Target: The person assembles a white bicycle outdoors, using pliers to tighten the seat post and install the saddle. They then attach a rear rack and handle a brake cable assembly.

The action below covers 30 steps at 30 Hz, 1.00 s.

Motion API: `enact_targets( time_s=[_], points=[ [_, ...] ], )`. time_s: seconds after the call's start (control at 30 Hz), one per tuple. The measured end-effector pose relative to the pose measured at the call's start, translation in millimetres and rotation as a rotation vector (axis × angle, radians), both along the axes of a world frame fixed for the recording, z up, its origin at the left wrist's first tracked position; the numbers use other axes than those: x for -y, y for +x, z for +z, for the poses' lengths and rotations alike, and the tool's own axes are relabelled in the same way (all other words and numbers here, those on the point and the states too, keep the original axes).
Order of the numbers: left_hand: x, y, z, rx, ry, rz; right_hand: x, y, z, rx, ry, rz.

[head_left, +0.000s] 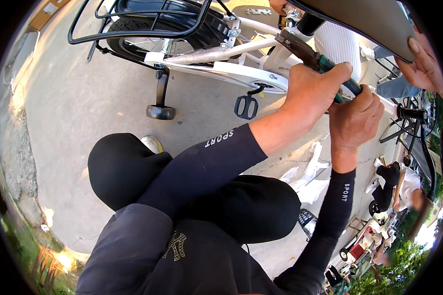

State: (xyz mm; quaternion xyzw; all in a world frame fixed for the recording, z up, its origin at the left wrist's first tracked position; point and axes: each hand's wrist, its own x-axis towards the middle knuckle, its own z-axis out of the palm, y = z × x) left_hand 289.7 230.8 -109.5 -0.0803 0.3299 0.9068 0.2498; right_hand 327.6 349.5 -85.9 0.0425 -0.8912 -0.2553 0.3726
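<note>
Rust-brown tool [299, 47], dark green handles [351, 85]; left fingers [340, 73], right fingers [365, 98] wrapped round them; white bicycle frame [253, 46] beside.

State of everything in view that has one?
Left grip: closed on hand tool
Right grip: closed on hand tool
Hand tool: held two-handed, jaw setting unclear
Saddle: held by another person's hand
Rear rack: mounted
Training wheel: attached
Pedal: fitted on crank
White sheeting: crumpled on ground

Green-handled tool [307, 55] partly hidden behind fingers [365, 98]
</note>
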Motion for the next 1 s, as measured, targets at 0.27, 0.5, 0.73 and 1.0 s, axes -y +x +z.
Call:
enact_targets(
  time_s=[0.27,0.5,0.73,1.0],
  points=[
    [11.0,-7.4,-46.1,-0.388,-0.924,0.168,22.3,-13.9,-144.0,-0.079,-0.607,-0.129],
    [-5.8,2.6,0.6,-0.085,0.004,-0.035,-4.7,4.2,-13.7,-0.114,-0.032,-0.078],
    [-3.2,-8.1,24.5,0.067,0.330,-0.101,-5.8,-11.5,83.0,0.212,0.369,0.033],
    [-39.2,7.8,48.5,0.144,0.385,0.143,-20.1,-25.3,78.8,0.288,0.257,0.087]
  ],
)
